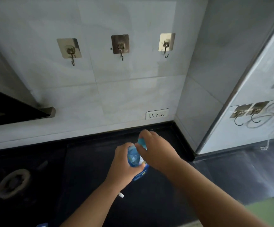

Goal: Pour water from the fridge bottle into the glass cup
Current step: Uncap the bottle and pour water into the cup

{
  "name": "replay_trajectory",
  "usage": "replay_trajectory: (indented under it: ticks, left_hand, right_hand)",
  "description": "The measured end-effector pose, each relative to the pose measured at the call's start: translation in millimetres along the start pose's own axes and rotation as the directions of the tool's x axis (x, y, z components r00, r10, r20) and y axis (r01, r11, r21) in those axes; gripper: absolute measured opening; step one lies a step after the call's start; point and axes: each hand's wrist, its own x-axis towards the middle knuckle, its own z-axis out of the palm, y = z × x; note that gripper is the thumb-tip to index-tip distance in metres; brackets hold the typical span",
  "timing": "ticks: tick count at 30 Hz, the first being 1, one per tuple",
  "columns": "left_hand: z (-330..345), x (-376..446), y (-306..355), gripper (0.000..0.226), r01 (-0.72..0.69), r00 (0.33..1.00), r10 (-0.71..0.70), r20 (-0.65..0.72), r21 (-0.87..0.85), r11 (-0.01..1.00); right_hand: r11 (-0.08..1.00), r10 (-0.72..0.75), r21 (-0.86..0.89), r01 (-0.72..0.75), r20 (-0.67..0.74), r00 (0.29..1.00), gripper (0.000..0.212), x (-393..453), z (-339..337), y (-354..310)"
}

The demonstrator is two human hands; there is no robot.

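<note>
Lower centre of frame: your left hand (pixel 122 166) wraps the blue bottle (pixel 135 158), long axis tilted, cap (pixel 142 142) pointing up toward the wall. Your right hand (pixel 156 150) pinches the cap. Below: black counter (pixel 87 161); white tiled wall (pixel 116 89) with hooks (pixel 120 46) above.

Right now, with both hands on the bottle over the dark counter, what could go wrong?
1. The left hand grips the soft blue bottle while the right hand works its cap; squeezing may spurt water once it opens.
2. The wall socket sits just behind; splashes could reach it.
3. No glass cup is in view, so pouring may be delayed.
</note>
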Motion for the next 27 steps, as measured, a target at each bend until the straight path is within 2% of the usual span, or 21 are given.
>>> replay_trajectory:
  ticks: [4, 8, 11, 13, 16, 22, 27]
  left_hand:
    - [-35.1, 4.6, 39.5, 0.077, -0.120, 0.988, 0.116, -0.097, -0.030, 0.992]
    - [-64.5, 3.7, 75.4, 0.076, -0.210, 0.959, 0.209, -0.190, 0.014, 0.978]
    - [-83.7, -0.1, 96.0, 0.077, -0.240, 0.948, 0.238, -0.209, 0.019, 0.971]
    - [-97.0, -2.2, 104.8, 0.075, -0.245, 0.956, 0.239, -0.171, -0.016, 0.969]
    - [-118.4, -3.3, 110.4, 0.072, -0.208, 0.976, 0.199, -0.087, -0.112, 0.972]
    - [-141.5, -9.7, 115.0, 0.079, -0.131, 0.985, 0.154, 0.076, -0.254, 0.958]
    - [-152.3, -16.3, 110.9, 0.076, -0.063, 0.964, 0.155, 0.214, -0.382, 0.922]
  right_hand:
    - [0.995, 0.001, -0.103, -0.011, -0.090, 0.996, 0.042, 12.0, -46.3, -23.5]
    - [0.984, 0.013, -0.171, -0.049, -0.202, 0.979, 0.058, 16.7, -85.2, -44.2]
    - [0.955, 0.026, -0.284, -0.088, -0.216, 0.976, 0.071, 16.0, -107.9, -60.5]
    - [0.953, 0.001, -0.294, -0.066, -0.215, 0.977, 0.071, 14.1, -116.9, -69.4]
    - [0.959, -0.072, -0.284, 0.007, -0.218, 0.973, 0.061, 11.2, -124.8, -77.6]
    - [0.951, -0.142, -0.301, 0.074, -0.212, 0.967, 0.058, 3.7, -131.7, -89.2]
    - [0.891, -0.342, -0.377, 0.254, -0.188, 0.921, 0.061, -5.4, -129.6, -90.0]
